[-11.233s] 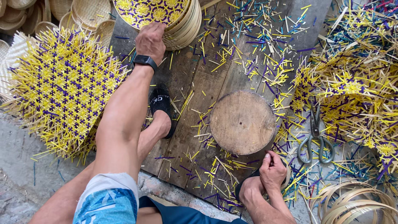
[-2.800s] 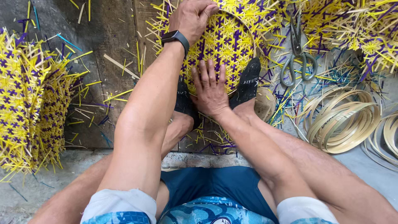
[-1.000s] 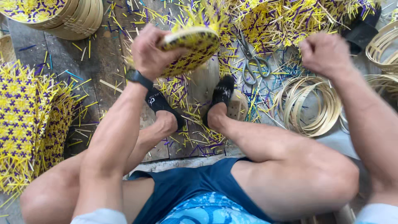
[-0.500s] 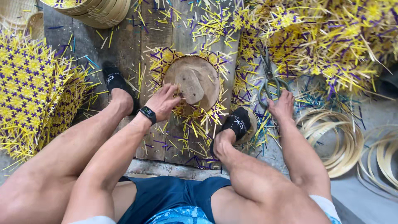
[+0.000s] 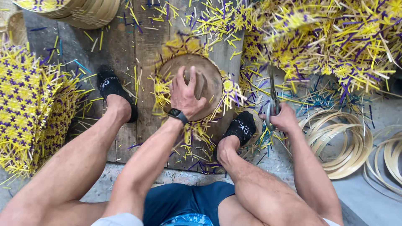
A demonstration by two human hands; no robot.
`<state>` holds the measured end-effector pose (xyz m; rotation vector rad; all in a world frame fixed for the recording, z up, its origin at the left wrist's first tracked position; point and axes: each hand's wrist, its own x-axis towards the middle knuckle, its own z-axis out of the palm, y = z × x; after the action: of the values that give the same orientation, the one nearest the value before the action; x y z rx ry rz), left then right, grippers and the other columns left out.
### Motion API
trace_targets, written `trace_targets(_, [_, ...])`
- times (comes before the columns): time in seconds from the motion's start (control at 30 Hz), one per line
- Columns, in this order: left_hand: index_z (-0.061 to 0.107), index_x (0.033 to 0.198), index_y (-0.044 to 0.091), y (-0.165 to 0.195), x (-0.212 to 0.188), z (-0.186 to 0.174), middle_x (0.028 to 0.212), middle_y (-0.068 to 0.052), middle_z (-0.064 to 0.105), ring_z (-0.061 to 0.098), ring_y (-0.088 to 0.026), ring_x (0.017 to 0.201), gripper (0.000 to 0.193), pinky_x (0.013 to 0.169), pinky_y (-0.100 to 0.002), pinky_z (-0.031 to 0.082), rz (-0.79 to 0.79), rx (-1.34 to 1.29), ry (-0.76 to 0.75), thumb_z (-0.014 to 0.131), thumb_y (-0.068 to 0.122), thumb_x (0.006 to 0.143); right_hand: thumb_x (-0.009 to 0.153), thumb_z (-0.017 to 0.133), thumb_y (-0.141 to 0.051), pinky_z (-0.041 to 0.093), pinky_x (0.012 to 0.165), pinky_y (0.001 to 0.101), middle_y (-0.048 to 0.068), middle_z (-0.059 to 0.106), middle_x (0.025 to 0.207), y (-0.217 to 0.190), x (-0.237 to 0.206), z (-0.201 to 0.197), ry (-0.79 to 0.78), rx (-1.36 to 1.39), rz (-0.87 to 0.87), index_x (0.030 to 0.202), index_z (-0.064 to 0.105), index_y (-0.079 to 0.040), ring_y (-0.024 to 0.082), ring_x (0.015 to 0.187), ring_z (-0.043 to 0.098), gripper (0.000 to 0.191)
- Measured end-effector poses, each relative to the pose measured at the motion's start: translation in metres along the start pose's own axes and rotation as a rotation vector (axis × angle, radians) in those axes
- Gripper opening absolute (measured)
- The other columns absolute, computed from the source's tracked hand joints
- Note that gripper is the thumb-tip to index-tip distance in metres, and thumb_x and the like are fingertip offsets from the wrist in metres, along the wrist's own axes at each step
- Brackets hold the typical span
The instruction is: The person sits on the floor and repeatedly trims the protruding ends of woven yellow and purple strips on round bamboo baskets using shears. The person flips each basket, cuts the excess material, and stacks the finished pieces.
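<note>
The person sits with feet braced either side of the work. The left hand (image 5: pixel 186 94) presses flat, fingers spread, on a round wooden block (image 5: pixel 205 77) that pins the yellow-and-purple woven mat (image 5: pixel 167 90) to the planks. The right hand (image 5: pixel 284 119) closes around scissors (image 5: pixel 271 98) lying just right of it. Beyond, loose woven strips (image 5: pixel 335 37) pile up.

Right hand (image 5: pixel 284 119) covers the scissors (image 5: pixel 272 98) handles. Left hand (image 5: pixel 186 94) hides part of the round block (image 5: pixel 209 77). Basket stack (image 5: pixel 75 10), 11 o'clock, is cut by the top edge.
</note>
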<state>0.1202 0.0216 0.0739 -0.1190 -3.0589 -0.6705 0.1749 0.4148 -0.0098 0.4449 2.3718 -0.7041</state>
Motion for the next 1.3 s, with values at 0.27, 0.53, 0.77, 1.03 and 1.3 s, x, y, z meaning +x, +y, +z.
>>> trace_targets(0.27, [0.030,0.158,0.017,0.006,0.006,0.008,0.149,-0.026,0.036,0.043,-0.047,0.129,0.112,0.107,-0.057,0.036,0.221,-0.003,-0.178,0.085,0.030,0.061,0.082,0.075,-0.050,0.052,0.087,0.0470,0.022,0.067,0.101,-0.025,-0.062,-0.002,0.145,0.018,-0.235,0.108,0.064,0.001,0.038,0.096,0.065,0.058])
trace_targets(0.53, [0.033,0.156,0.004,0.022,-0.028,0.038,0.148,-0.023,0.038,0.039,-0.042,0.135,0.102,0.113,-0.066,0.024,-0.094,0.019,0.088,0.086,0.032,0.072,0.081,0.077,-0.051,0.051,0.091,0.0491,0.024,0.063,0.109,-0.107,-0.011,-0.011,0.257,-0.404,-0.573,0.111,0.061,0.003,0.041,0.105,0.060,0.063])
trace_targets(0.77, [0.033,0.156,0.005,0.010,-0.024,0.043,0.148,-0.025,0.040,0.039,-0.043,0.134,0.100,0.115,-0.062,0.025,0.065,-0.057,0.012,0.084,0.023,0.072,0.095,0.066,-0.036,0.054,0.089,0.0505,0.019,0.066,0.114,-0.092,0.004,0.001,0.146,-0.461,-0.309,0.110,0.064,-0.006,0.036,0.101,0.066,0.034])
trace_targets(1.03, [0.030,0.159,0.006,0.012,-0.028,0.040,0.147,-0.025,0.041,0.039,-0.043,0.136,0.108,0.115,-0.059,0.025,0.210,-0.114,-0.048,0.086,0.020,0.068,0.063,0.080,-0.043,0.054,0.065,0.0455,0.016,0.061,0.083,-0.105,0.008,0.018,0.732,-0.503,-0.608,0.083,0.062,-0.002,0.035,0.077,0.064,0.049])
trace_targets(1.3, [0.036,0.154,0.010,-0.004,-0.026,0.030,0.145,-0.021,0.043,0.041,-0.040,0.136,0.107,0.115,-0.057,0.028,0.329,-0.109,-0.132,0.088,0.021,0.062,0.078,0.076,-0.028,0.049,0.074,0.0422,0.013,0.057,0.096,-0.081,0.018,0.003,0.482,-0.543,-0.554,0.094,0.062,-0.007,0.029,0.090,0.059,0.031])
